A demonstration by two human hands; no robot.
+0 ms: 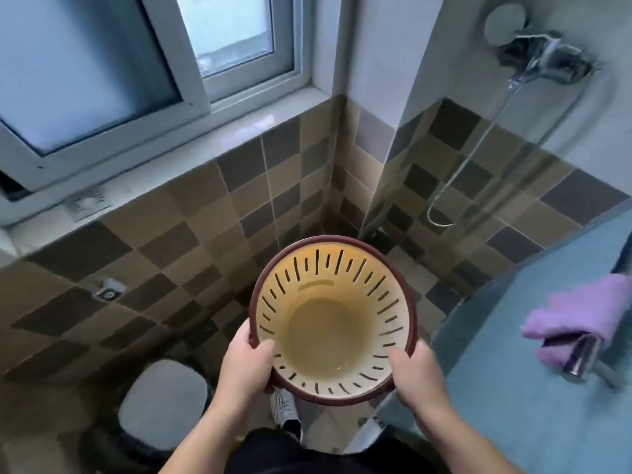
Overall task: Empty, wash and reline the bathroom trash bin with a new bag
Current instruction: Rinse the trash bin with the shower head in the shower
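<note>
Left hand (247,362) and right hand (415,371) grip the bin's (333,319) rim, its mouth facing up toward the camera.

I hold the slotted bin (333,319) by its dark red rim, my left hand (247,359) and right hand (415,369) gripping opposite sides, thumbs curled inside. It has no bag. Beyond my right fingers a purple cloth (578,313) drapes over the faucet (581,360); below my left fingers sits a toilet lid (162,401).
</note>
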